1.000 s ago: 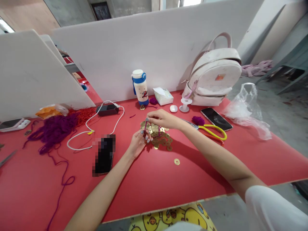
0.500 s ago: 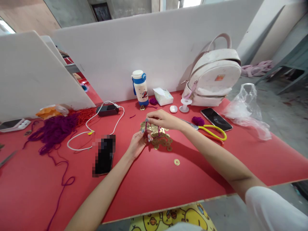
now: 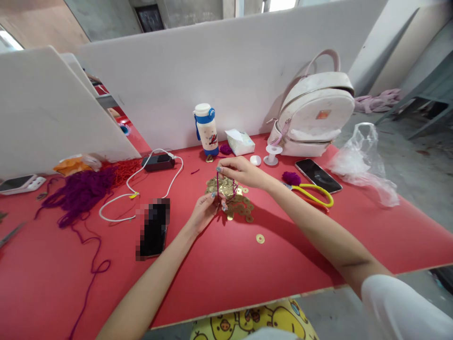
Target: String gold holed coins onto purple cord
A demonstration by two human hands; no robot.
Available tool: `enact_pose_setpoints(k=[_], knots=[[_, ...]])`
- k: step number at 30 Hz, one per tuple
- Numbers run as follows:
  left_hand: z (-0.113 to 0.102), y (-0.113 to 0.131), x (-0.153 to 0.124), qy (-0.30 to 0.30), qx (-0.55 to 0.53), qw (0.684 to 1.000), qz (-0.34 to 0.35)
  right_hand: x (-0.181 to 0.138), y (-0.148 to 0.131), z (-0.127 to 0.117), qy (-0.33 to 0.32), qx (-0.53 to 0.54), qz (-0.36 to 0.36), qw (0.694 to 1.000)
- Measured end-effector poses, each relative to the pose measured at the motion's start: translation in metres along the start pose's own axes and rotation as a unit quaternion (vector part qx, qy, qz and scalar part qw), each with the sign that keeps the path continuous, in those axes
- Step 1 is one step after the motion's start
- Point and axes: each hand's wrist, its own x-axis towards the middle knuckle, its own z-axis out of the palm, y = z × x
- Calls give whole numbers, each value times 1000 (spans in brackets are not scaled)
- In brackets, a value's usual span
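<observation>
Between my two hands a purple yarn [image 3: 218, 184] runs upright and taut. My right hand [image 3: 240, 171] pinches its upper end, and a looser strand hangs below those fingers. Lower down, my left hand [image 3: 207, 210] is closed on the bottom of the yarn; whether a coin is also in those fingers I cannot tell. Just behind and beside the hands lies a pile of gold coins [image 3: 240, 206], some with holes in the middle. One single coin [image 3: 260, 239] lies apart, nearer the table's front edge.
Left of my hands lie a black phone [image 3: 155, 229], a white cable [image 3: 113, 220], a power bank [image 3: 158, 162] and tangled purple yarn [image 3: 83, 191]. Behind stand a bottle [image 3: 206, 130] and a tissue pack [image 3: 240, 143]. Scissors [image 3: 314, 192], another phone [image 3: 318, 175] and a backpack [image 3: 311, 118] are to the right.
My right hand has risen slightly and shifted a little right, and a longer stretch of yarn shows between the hands. My left hand has moved slightly right.
</observation>
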Motion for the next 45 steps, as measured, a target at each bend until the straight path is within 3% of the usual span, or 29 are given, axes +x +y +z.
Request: enact_pose_setpoints(k=[27, 32, 36, 41, 45], knots=[[1, -1, 0, -46, -3, 999, 2, 0, 2, -2, 19, -13, -8, 1000], [1, 0, 0, -17, 18, 999, 37, -1, 3, -11, 13, -34, 4, 999], [-4, -5, -1, 38, 97, 989, 101, -3, 13, -25, -37, -93, 43, 994], [-7, -7, -3, 96, 192, 969, 124, -7, 29, -38, -131, -173, 123, 968], [-6, -3, -4, 94, 289, 943, 140, -7, 30, -34, -208, -153, 171, 951]])
